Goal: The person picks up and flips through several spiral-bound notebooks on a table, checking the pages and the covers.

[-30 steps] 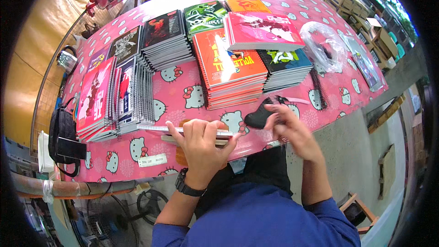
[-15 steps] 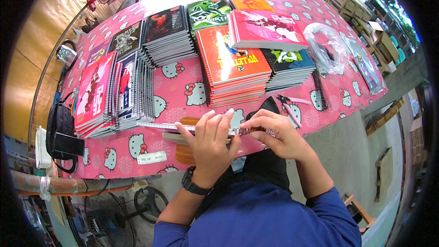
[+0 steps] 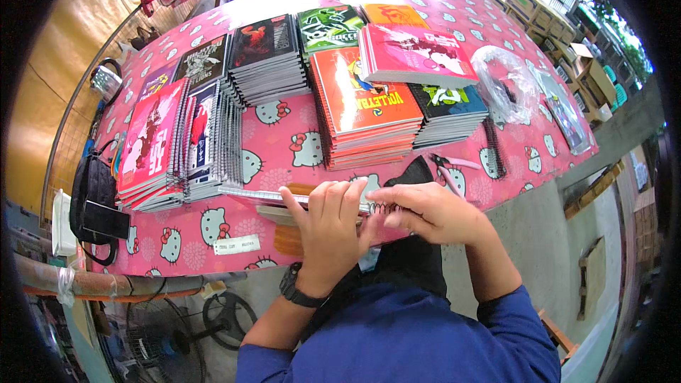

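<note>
A notebook [image 3: 259,196] is held nearly edge-on above the near side of the table, its page edges showing as a thin white strip. My left hand [image 3: 323,221] grips it, fingers over the far side and thumb on the near side. At its right end a dark spiral binding coil [image 3: 381,208] sticks out. My right hand [image 3: 434,211] pinches this coil between thumb and fingers, partly hiding it. Under the notebook lies a brown wooden board [image 3: 287,239]. Pink-handled pliers [image 3: 448,170] lie just beyond my right hand.
Stacks of spiral notebooks stand at the left [image 3: 152,142] and centre [image 3: 365,99], with loose pink-covered booklets [image 3: 418,53] on top. A clear plastic roll [image 3: 505,85], a black coil [image 3: 494,149] and a plastic packet [image 3: 564,110] lie rightward. A black bag [image 3: 96,184] hangs at the left edge.
My right hand has shifted slightly at the coil, its fingers now straighter, and less coil shows beside them. My left hand still holds the notebook, which tilts a little more. The view has shifted slightly.
</note>
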{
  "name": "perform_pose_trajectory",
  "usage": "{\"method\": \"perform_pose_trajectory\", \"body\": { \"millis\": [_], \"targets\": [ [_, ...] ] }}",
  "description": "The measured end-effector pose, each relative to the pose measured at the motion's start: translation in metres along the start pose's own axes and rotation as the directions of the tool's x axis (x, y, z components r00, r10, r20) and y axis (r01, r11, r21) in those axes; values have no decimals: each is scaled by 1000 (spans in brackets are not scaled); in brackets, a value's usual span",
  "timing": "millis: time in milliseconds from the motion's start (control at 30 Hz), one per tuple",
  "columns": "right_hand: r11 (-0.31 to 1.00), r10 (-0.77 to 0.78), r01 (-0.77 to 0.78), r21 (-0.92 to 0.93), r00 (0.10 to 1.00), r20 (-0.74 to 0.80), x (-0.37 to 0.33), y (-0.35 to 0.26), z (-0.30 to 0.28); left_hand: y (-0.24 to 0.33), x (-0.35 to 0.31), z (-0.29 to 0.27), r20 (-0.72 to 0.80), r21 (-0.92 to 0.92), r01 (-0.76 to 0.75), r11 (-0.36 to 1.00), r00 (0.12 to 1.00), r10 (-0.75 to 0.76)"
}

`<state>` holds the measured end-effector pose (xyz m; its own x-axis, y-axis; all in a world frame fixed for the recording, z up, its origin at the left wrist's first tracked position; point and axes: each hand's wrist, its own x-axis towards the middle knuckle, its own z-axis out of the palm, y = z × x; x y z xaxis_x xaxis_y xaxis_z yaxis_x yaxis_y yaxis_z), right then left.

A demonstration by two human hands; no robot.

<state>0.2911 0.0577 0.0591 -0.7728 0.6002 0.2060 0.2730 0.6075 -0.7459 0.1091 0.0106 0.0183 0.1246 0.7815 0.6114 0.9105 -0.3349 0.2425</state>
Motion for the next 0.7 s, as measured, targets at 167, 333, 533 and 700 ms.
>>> {"method": "perform_pose_trajectory", "body": {
  "millis": [167, 333, 533, 700],
  "targets": [
    [992, -73, 51, -116, 979, -189, -2, -3, 13, -26, 5, -20, 48, -348, -85, 934, 993, 108],
    [994, -9, -6, -110, 990, -138, -1, 4, 19, -30, 5, -15, 9, -388, -75, 919, 996, 86],
    [999, -30, 36, 32, 985, -172, -3, -4, 17, -18, 9, -27, 97, -381, -97, 920, 985, 144],
    [937, 254, -254, 239, 967, 29, 0, -7, 1, -21, 15, -22, 86, -292, -140, 946, 981, 172]
  ]
}}
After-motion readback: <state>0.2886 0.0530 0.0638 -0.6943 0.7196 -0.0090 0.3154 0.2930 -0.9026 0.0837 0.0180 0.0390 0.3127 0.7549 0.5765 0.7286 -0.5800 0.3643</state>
